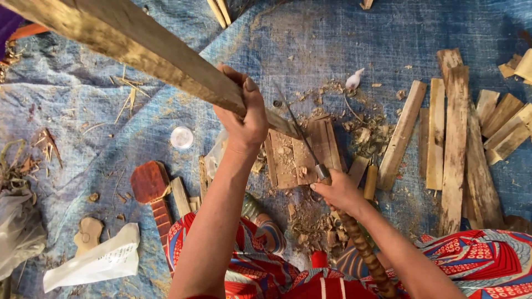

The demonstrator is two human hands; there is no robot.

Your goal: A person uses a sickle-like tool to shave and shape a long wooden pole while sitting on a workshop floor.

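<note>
Blue tarp [332,39] w/ chips. Plank [138,44] slants up-left from block [302,152], L hand [244,119] closed round it mid-length. R hand [338,191] just below-right, fist on knife [302,135], blade beside plank's low end. Slats [454,138] at right.

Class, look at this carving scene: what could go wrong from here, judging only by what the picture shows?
1. The knife in the right hand works close to the left hand gripping the long plank; a slip might cut fingers.
2. The plank's end rests on small wood blocks and could skid.
3. Loose shavings lie underfoot.
</note>
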